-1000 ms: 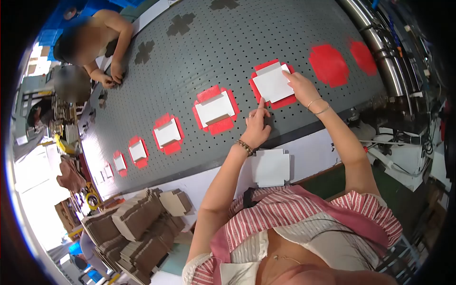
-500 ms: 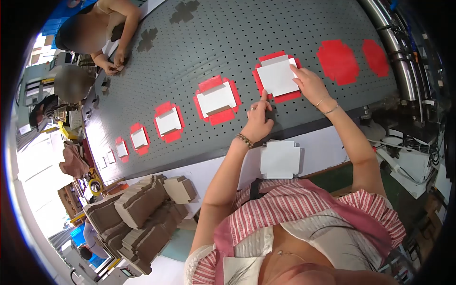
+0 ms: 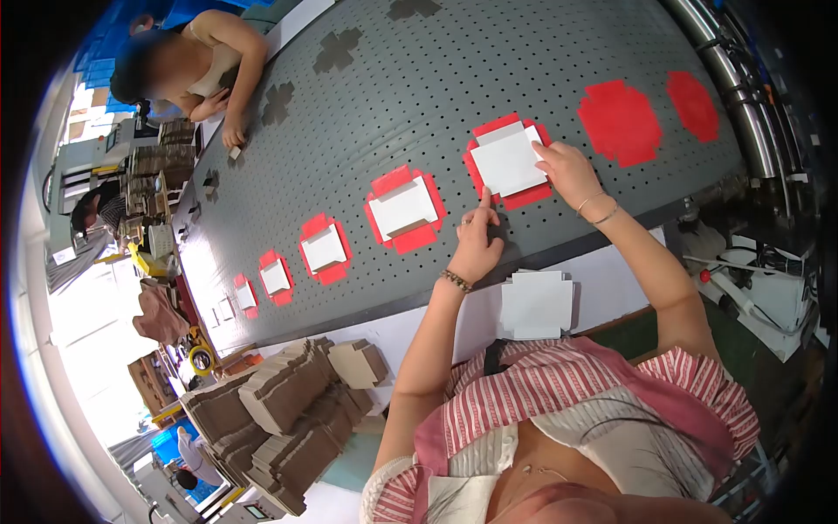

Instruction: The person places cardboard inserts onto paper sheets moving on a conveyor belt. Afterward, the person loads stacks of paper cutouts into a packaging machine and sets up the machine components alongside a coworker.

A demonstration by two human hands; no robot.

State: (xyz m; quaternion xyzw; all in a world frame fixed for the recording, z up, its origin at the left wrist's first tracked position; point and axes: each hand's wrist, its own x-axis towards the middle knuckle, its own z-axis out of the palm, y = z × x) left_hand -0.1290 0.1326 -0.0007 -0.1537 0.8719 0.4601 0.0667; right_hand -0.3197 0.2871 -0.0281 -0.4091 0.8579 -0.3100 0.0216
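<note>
A white card blank (image 3: 509,163) with a folded flap lies on a red cross-shaped sheet (image 3: 470,166) on the dark perforated surface (image 3: 454,79). My left hand (image 3: 477,236) touches the card's lower left corner with a stretched index finger; its other fingers are curled. At the card's right edge, my right hand (image 3: 567,173) pinches or presses with thumb and fingertips. To the left, another white card (image 3: 403,210) sits on its own red sheet, with several smaller-looking ones beyond. Two bare red sheets (image 3: 620,122) are at the right.
Near my body a white blank (image 3: 538,304) rests on the pale ledge. Stacks of grey-brown board (image 3: 288,389) stand at lower left. Across the surface a co-worker (image 3: 218,65) reaches toward a small piece. Metal rollers (image 3: 742,96) are at the right.
The camera view has shifted a little. My hands stay at the same card's corner and edge. The co-worker's hands have moved apart, one now over a small piece on the surface.
</note>
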